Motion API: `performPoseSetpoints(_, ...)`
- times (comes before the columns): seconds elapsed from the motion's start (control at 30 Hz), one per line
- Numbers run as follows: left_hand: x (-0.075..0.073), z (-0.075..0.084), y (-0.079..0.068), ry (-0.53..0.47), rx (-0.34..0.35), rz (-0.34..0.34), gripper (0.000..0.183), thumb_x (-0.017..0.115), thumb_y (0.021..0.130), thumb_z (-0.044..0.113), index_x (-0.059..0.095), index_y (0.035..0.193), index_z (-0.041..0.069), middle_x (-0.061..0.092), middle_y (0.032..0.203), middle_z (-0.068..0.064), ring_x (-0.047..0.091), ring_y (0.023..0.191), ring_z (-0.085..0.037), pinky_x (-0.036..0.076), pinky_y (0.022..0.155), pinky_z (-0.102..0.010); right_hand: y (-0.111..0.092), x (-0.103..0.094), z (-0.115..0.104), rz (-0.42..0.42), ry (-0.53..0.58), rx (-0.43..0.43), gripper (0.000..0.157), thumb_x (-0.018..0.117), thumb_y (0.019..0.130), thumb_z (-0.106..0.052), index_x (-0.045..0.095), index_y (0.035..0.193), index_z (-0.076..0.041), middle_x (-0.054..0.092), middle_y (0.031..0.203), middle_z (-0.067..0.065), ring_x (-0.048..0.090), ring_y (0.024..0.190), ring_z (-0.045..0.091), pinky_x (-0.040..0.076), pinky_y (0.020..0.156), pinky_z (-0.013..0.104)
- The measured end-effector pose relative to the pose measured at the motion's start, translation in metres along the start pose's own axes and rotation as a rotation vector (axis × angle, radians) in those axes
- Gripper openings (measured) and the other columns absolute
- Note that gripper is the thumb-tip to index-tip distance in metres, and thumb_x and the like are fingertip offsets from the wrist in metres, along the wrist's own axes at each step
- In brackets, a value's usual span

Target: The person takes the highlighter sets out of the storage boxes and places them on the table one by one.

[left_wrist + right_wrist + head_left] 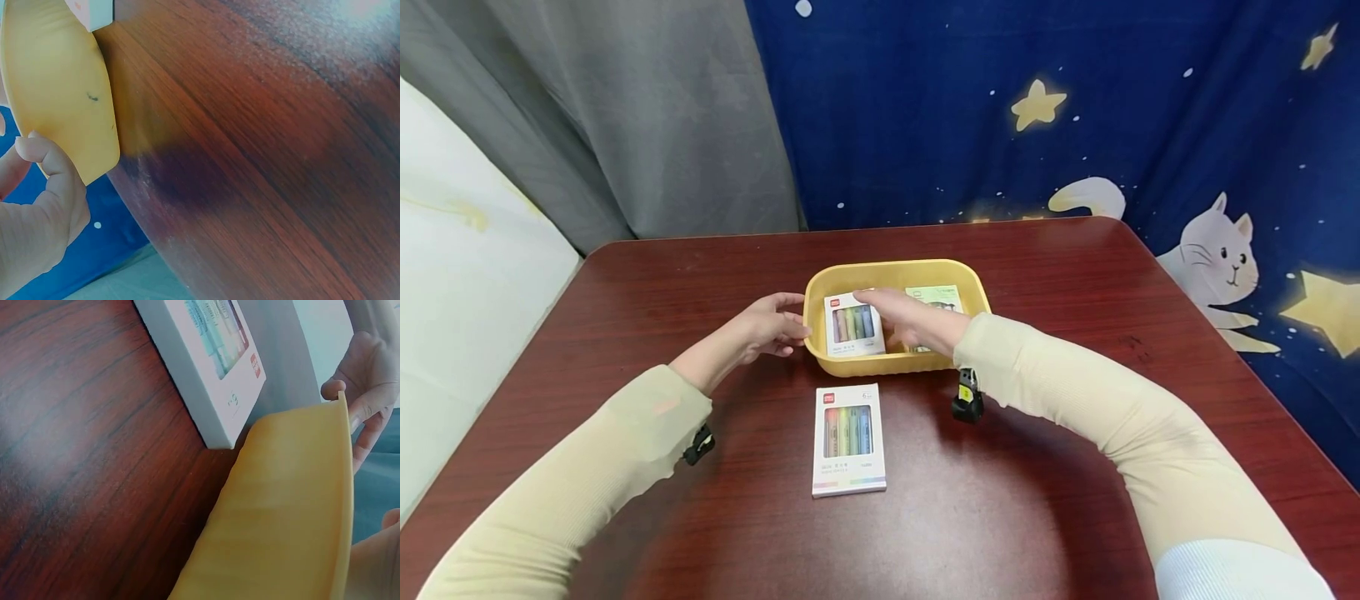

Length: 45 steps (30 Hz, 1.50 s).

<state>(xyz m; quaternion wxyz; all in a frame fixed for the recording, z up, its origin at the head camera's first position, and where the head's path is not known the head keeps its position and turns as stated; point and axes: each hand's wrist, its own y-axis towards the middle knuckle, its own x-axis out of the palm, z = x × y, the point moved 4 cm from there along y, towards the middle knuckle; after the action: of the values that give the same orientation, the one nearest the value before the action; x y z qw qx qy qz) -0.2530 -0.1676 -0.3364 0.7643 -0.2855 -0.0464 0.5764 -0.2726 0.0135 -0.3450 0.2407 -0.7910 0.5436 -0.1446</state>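
- Left grip [766, 327], curled nearly closed, pinched the left rim of the yellow basket [895, 273], toward the bench's [700, 275] far edge.
- Right grip [913, 317] reached inside, fingers straightish over a white box [854, 327]; any hold could not be told.
- A green box [936, 295] lay at the basket's right end.
- Another pen box [850, 440] lay before its near edge.

The yellow basket [898, 365] sits upright, open-topped, its long side toward me, with the left hand [769, 327] at its left rim. Inside, on the left, is a white box [855, 344] with coloured pens showing through its window; the right hand [916, 321] reaches over its far right corner. A green box [936, 295], partly hidden, stands to the right.
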Motion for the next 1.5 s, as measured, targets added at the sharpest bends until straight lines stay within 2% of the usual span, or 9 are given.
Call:
performPoseSetpoints(0.1,0.0000,-0.0003,0.0001,0.000,0.001,-0.003,0.067,0.054,0.088,0.002,0.019,0.144,0.009,0.048,0.109,-0.010,0.056,0.068,-0.010,0.047,0.057,-0.020,0.0006,-0.0028,0.0009,0.024,0.011,0.000,0.049,0.044,0.096,-0.032,0.033,0.138,-0.010,0.045,0.131,0.015,0.044,0.120,0.034,0.037,0.096,0.054)
performPoseSetpoints(0.33,0.0009,0.0002,-0.0002,0.003,0.002,-0.002,0.066,0.054,0.088,0.002,0.020,0.144,0.009,0.048,0.108,-0.009,0.055,0.067,-0.009,0.046,0.056,-0.020,0.0034,-0.0073,0.0009,0.042,0.023,-0.024,0.051,0.046,0.095,-0.020,0.026,0.141,-0.010,0.049,0.123,0.017,0.052,0.104,0.029,0.048,0.086,0.044)
performPoseSetpoints(0.63,0.0000,0.0012,-0.0017,0.001,-0.007,0.002,0.066,0.054,0.088,0.002,0.020,0.144,0.010,0.049,0.107,-0.010,0.055,0.067,-0.010,0.046,0.056,-0.020,0.0025,-0.0073,-0.0002,-0.013,0.003,-0.043,0.040,0.045,0.088,0.001,0.039,0.127,0.000,0.054,0.104,0.015,0.054,0.080,0.021,0.050,0.071,0.036)
performPoseSetpoints(0.77,0.0002,0.0011,-0.0014,-0.003,-0.009,-0.002,0.067,0.054,0.088,0.002,0.019,0.144,0.009,0.048,0.108,-0.011,0.055,0.067,-0.010,0.046,0.056,-0.020,0.0019,-0.0063,0.0005,-0.048,0.012,-0.038,0.043,0.044,0.084,0.007,0.041,0.127,0.001,0.054,0.103,0.015,0.054,0.078,0.020,0.049,0.065,0.034)
performPoseSetpoints(0.93,0.0003,0.0003,-0.0011,-0.006,-0.008,-0.002,0.066,0.054,0.088,0.001,0.019,0.144,0.009,0.048,0.109,-0.011,0.055,0.066,-0.010,0.046,0.056,-0.020,0.0026,-0.0042,0.0026,-0.078,0.027,-0.031,0.047,0.043,0.083,0.011,0.043,0.129,0.002,0.054,0.111,0.020,0.054,0.080,0.021,0.049,0.068,0.035)
performPoseSetpoints(1.23,-0.0001,0.0005,-0.0016,-0.003,-0.007,-0.002,0.066,0.054,0.088,0.002,0.019,0.144,0.009,0.049,0.111,-0.012,0.056,0.069,-0.012,0.046,0.056,-0.020,0.0048,-0.0030,0.0047,-0.070,0.014,-0.031,0.047,0.041,0.081,0.012,0.045,0.127,0.002,0.054,0.117,0.024,0.056,0.079,0.022,0.051,0.064,0.033)
performPoseSetpoints(1.37,0.0003,-0.0005,0.0001,-0.007,0.001,-0.007,0.067,0.054,0.088,0.002,0.019,0.144,0.009,0.049,0.107,-0.010,0.056,0.068,-0.011,0.046,0.056,-0.019,0.0050,-0.0044,0.0043,-0.062,-0.004,-0.034,0.045,0.040,0.081,0.012,0.046,0.125,0.003,0.056,0.113,0.023,0.058,0.081,0.023,0.052,0.069,0.037)
performPoseSetpoints(1.5,0.0009,-0.0016,0.0014,-0.007,0.003,-0.006,0.067,0.055,0.088,0.002,0.019,0.144,0.008,0.049,0.105,-0.008,0.055,0.068,-0.010,0.046,0.056,-0.020,0.0049,-0.0077,0.0032,-0.058,0.009,-0.041,0.041,0.040,0.080,0.012,0.045,0.121,0.006,0.056,0.103,0.020,0.057,0.077,0.021,0.052,0.065,0.036)
